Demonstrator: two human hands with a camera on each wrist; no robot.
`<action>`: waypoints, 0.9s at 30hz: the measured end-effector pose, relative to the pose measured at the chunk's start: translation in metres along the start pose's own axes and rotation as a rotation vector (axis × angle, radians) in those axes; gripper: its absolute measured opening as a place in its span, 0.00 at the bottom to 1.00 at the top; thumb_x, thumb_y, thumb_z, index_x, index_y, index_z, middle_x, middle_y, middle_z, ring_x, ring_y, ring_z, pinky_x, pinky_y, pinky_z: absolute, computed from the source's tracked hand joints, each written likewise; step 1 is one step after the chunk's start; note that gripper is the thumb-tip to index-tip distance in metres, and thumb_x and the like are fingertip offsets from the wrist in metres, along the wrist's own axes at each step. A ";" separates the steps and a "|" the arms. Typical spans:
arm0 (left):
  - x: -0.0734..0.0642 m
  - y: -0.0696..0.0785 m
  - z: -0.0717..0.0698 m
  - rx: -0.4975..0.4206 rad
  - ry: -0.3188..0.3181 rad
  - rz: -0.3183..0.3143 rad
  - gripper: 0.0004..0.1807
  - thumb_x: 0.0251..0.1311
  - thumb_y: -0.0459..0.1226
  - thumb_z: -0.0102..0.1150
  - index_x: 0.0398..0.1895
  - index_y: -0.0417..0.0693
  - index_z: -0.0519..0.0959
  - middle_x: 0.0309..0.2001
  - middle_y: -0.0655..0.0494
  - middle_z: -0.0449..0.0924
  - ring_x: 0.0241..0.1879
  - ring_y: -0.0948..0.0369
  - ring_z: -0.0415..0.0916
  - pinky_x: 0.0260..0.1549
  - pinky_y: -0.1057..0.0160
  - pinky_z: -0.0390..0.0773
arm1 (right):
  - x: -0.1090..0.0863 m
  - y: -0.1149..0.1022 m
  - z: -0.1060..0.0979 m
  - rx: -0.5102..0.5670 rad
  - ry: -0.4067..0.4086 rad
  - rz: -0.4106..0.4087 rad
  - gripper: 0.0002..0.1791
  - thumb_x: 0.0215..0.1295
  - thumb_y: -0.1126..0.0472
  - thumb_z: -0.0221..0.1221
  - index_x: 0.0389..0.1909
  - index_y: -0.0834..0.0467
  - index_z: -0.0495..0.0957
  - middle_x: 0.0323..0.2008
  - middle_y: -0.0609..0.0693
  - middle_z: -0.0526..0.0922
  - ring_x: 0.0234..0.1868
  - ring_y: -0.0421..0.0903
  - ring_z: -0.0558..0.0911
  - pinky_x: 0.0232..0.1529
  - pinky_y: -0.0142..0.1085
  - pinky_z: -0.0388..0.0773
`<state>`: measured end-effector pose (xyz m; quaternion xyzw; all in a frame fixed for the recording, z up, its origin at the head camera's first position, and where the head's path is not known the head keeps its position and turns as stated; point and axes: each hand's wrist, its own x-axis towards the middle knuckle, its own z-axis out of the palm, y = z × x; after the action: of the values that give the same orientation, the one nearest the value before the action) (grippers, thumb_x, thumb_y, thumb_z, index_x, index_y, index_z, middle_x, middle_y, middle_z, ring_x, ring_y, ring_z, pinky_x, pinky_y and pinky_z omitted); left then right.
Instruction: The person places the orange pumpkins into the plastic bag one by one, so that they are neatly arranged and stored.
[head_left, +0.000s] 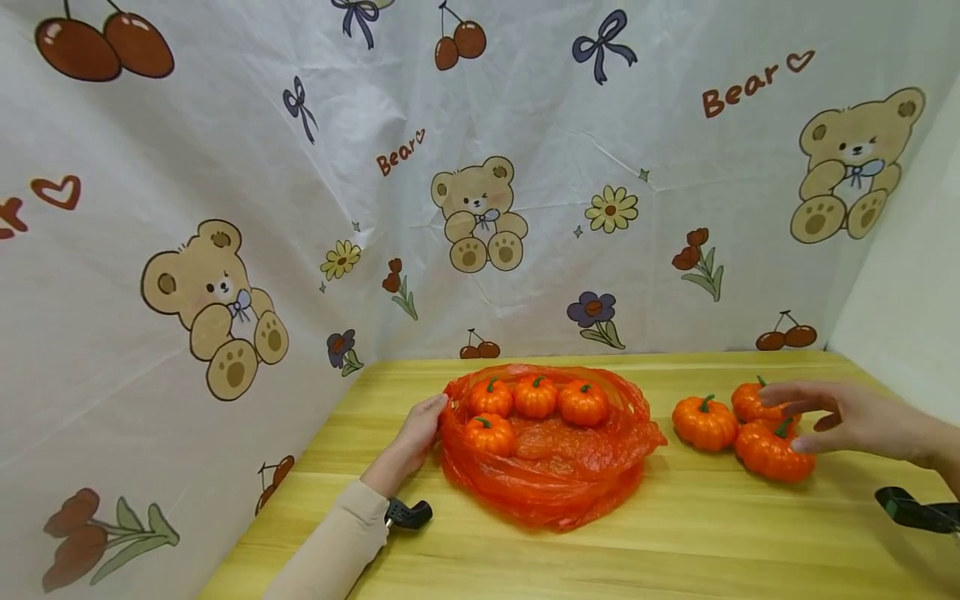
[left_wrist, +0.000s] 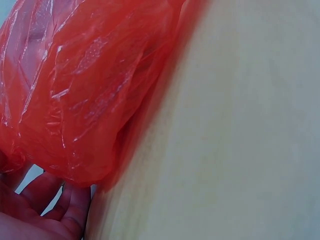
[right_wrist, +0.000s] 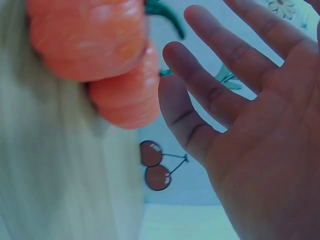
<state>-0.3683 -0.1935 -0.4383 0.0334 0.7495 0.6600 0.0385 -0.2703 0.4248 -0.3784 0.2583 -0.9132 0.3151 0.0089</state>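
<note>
A red plastic bag (head_left: 540,492) lies spread with its mouth up, and several small orange pumpkins (head_left: 536,397) with green stems sit inside toward its back and left. My left hand (head_left: 417,433) grips the bag's left rim; in the left wrist view its fingers (left_wrist: 75,210) curl at the edge of the film, and the thumb is mostly hidden. Over at the right, three more pumpkins (head_left: 705,423) stand close together. Just above the front one (head_left: 774,451) hovers my right hand (head_left: 862,421), fingers spread and holding nothing; the right wrist view shows its bare palm (right_wrist: 265,145).
Everything stands on a light wood-grain table (head_left: 600,558). A white cloth printed with bears (head_left: 480,217) hangs behind and along the left side. A plain white panel (head_left: 900,333) borders the right. Each wrist carries a dark device, such as the left one (head_left: 408,514).
</note>
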 end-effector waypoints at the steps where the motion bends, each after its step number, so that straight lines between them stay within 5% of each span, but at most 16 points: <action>1: 0.000 -0.001 0.000 -0.001 0.000 -0.005 0.29 0.82 0.49 0.42 0.75 0.41 0.68 0.74 0.42 0.68 0.72 0.47 0.68 0.73 0.44 0.66 | -0.001 0.003 0.001 0.012 -0.015 -0.004 0.29 0.67 0.66 0.67 0.68 0.63 0.71 0.58 0.19 0.76 0.53 0.24 0.77 0.39 0.28 0.77; 13: 0.000 -0.001 0.001 0.005 -0.009 0.005 0.31 0.82 0.50 0.42 0.77 0.40 0.66 0.76 0.40 0.66 0.73 0.44 0.67 0.73 0.43 0.66 | -0.003 0.020 0.010 0.081 -0.116 0.061 0.29 0.70 0.64 0.64 0.69 0.66 0.69 0.57 0.14 0.71 0.52 0.20 0.73 0.39 0.30 0.76; 27: -0.003 0.001 0.001 0.011 0.001 -0.013 0.29 0.82 0.50 0.42 0.75 0.43 0.69 0.73 0.43 0.70 0.69 0.49 0.71 0.72 0.45 0.68 | -0.004 0.032 0.017 0.101 -0.183 -0.006 0.38 0.60 0.63 0.71 0.71 0.59 0.70 0.60 0.10 0.63 0.53 0.19 0.70 0.45 0.25 0.76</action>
<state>-0.3654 -0.1928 -0.4377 0.0284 0.7533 0.6557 0.0421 -0.2796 0.4382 -0.4115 0.2890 -0.8923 0.3358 -0.0864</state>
